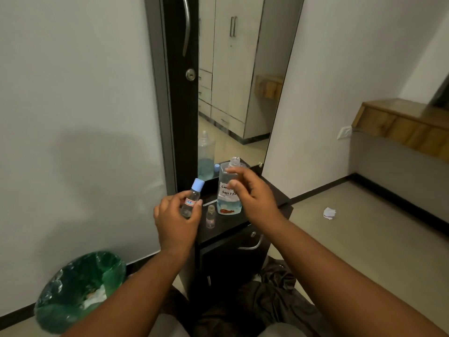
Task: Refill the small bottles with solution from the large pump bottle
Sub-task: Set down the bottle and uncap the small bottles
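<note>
Nearest, a bin lined with green plastic (80,290) stood on the floor at the left, and dark cloth (274,295) lay heaped at the foot of a black cabinet (233,254). Above the cabinet's left edge, the left hand (176,221) gripped a capped small bottle (192,199) with a blue cap, tilted and lifted off the worktop (226,227). Just beside it, an uncapped small bottle (210,217) stood upright on the worktop. The right hand (250,193) hovered with fingers loosely spread in front of the large bottle (228,190), which stood open-necked with blue solution low inside; whether the fingers touched it I cannot tell. Behind stood a mirror (238,93). Crumpled paper (329,213) lay on the floor.
</note>
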